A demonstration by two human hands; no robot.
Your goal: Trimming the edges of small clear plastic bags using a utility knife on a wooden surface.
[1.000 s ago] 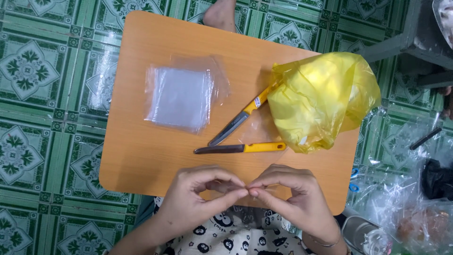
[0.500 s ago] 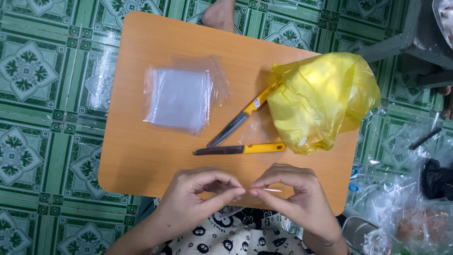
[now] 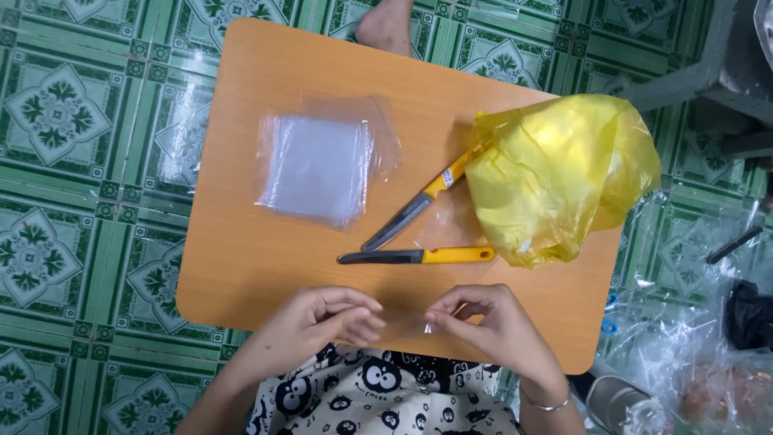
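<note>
Green patterned floor tiles surround the bench (image 3: 241, 266). Left hand (image 3: 326, 318) and right hand (image 3: 491, 322) pinch one clear bag (image 3: 403, 326) at its near edge; the bag stack (image 3: 318, 169) waits untouched.

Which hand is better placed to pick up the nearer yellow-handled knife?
Probably the right hand: the nearer knife has its yellow handle pointing right, just above it. The left hand lies below the blade tip.

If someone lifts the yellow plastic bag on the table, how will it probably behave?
The yellow plastic bag looks thin and crumpled, so it would probably sag and change shape. It seems puffed with air, so likely light. A knife handle goes under its edge and might shift.
</note>
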